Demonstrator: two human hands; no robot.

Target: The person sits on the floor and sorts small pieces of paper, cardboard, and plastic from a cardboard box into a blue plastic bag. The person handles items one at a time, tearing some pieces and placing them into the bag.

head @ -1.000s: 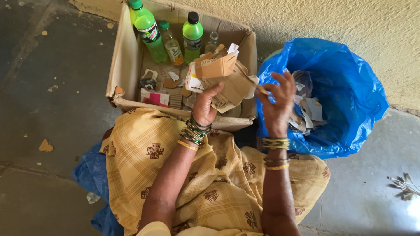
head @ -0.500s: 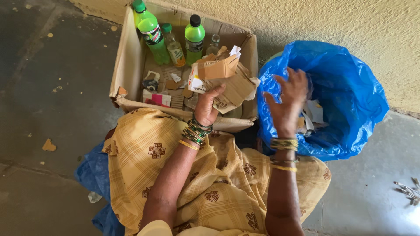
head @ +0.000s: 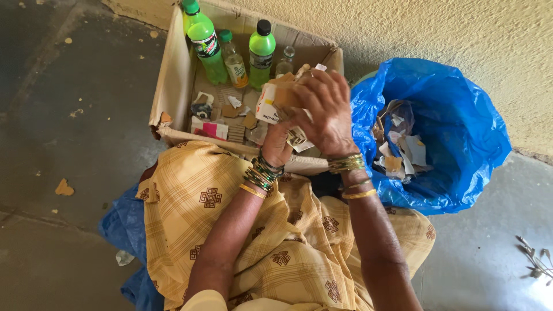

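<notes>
Over the box, both hands clasp the carton: left hand beneath, right hand atop; bag at three o'clock.

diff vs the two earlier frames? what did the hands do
The right hand moved left, away from the blue bag, and now lies over the stack of cardboard pieces above the cardboard box. Earlier it hung open over the bag, apart from the stack. The left hand still grips the stack from below. The green bottles and the bag have not shifted.
</notes>
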